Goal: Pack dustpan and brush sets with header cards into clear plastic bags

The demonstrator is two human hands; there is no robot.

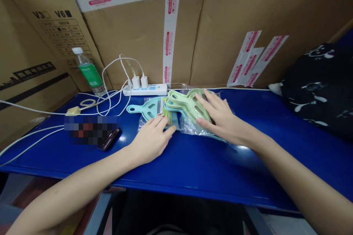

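Note:
On the blue table lie several plastic scoops with handles: a teal one at the left and a stack of pale green ones beside it, partly over clear plastic bags. My left hand rests flat, fingers stretched onto a bag with a barcode label by the teal scoop. My right hand lies open with spread fingers on top of the green scoops and their bag, pressing them down.
A white power strip with two chargers and white cables sits at the back. A green-labelled water bottle stands at the back left. A dark phone lies at the left. Cardboard boxes wall the rear; a black patterned bag lies at the right.

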